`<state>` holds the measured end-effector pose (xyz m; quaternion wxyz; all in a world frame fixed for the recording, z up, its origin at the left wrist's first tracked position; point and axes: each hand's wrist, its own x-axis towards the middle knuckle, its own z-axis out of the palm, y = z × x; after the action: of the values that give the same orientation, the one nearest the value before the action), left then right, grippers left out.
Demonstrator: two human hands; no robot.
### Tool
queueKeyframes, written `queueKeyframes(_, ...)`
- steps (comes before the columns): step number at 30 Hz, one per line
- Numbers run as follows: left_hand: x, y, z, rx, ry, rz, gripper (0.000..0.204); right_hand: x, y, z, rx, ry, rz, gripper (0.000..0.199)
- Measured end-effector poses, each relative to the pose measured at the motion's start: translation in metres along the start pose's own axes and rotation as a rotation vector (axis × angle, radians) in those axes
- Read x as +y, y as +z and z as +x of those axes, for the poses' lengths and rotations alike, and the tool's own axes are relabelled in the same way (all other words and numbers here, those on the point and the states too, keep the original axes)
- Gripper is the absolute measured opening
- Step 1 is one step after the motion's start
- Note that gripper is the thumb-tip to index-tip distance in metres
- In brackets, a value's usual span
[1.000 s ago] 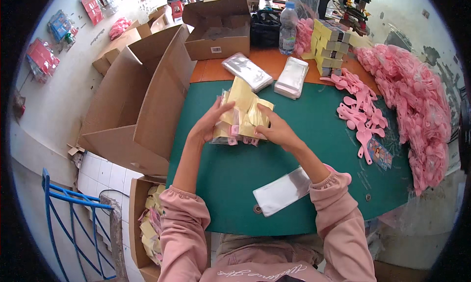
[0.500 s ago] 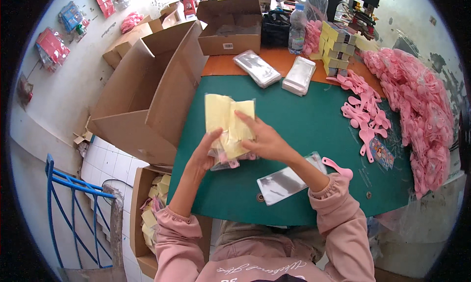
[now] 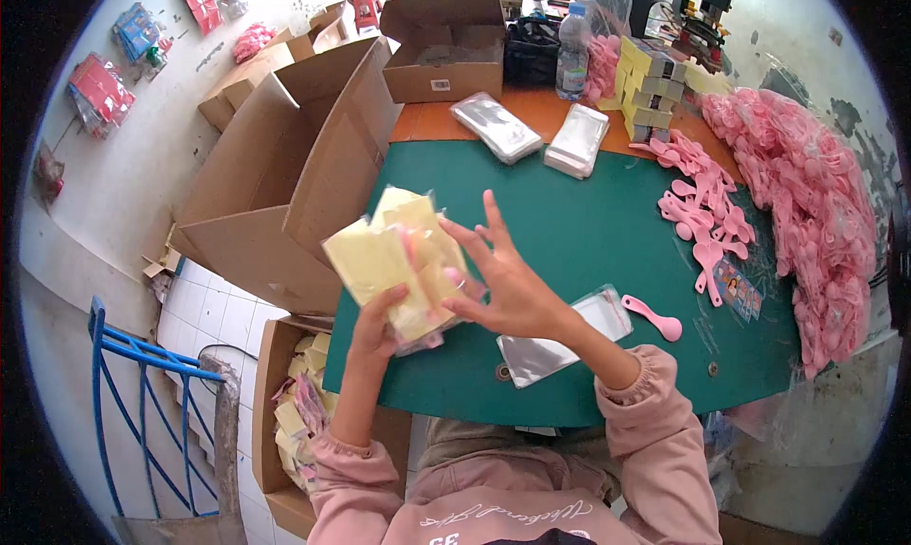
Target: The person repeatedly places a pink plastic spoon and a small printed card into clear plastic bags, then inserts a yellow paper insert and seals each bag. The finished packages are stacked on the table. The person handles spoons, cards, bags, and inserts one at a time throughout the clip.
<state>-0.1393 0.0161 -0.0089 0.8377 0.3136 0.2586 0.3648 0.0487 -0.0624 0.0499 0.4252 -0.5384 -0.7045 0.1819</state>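
My left hand [image 3: 378,322] grips a bunch of clear plastic packets [image 3: 399,256] with pale yellow cards inside; bits of pink show through the film. Beside the bunch, my right hand [image 3: 508,284] has its fingers spread, the thumb near the packets' right edge; whether it touches them I cannot tell. Under my right forearm a few flat clear plastic bags [image 3: 541,357] lie on the green table. Close to them rests a single pink spoon [image 3: 653,317]. Several more pink spoons [image 3: 702,208] are heaped at the right, next to a small colourful printed card [image 3: 738,289].
Two stacks of clear bags [image 3: 496,128] lie at the table's far side, near a water bottle [image 3: 572,56] and stacked yellow cards [image 3: 650,94]. Bagged pink spoons [image 3: 807,194] pile along the right. A large open carton [image 3: 275,166] stands left; a carton of packets [image 3: 275,488] sits below.
The packets have shifted left and fanned apart in my left hand. My right hand has come off their front and spread its fingers.
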Motion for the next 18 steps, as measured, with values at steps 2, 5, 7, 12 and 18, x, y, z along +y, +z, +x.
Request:
queueKeyframes(2, 0.009, -0.018, -0.021, -0.073, 0.024, -0.069, 0.055, -0.003, -0.016, -0.004, -0.027, 0.033, 0.045, 0.067)
queueKeyframes(5, 0.016, -0.054, -0.064, 0.022, 0.166, -0.147, 0.056, -0.001, -0.040, -0.020, -0.072, 0.099, 0.030, 0.054)
queueKeyframes(7, 0.025, -0.088, -0.102, 0.132, 0.307, -0.184, 0.057, -0.001, -0.053, -0.035, -0.083, 0.207, 0.206, 0.048)
queueKeyframes(12, 0.030, -0.180, -0.169, 0.368, 0.553, -0.246, 0.059, 0.003, -0.091, -0.074, -0.041, 0.311, 0.409, 0.043)
queueKeyframes(18, 0.010, -0.309, -0.200, 0.656, 0.494, -0.065, 0.050, 0.001, -0.118, -0.095, 0.062, 0.411, 0.478, 0.043)
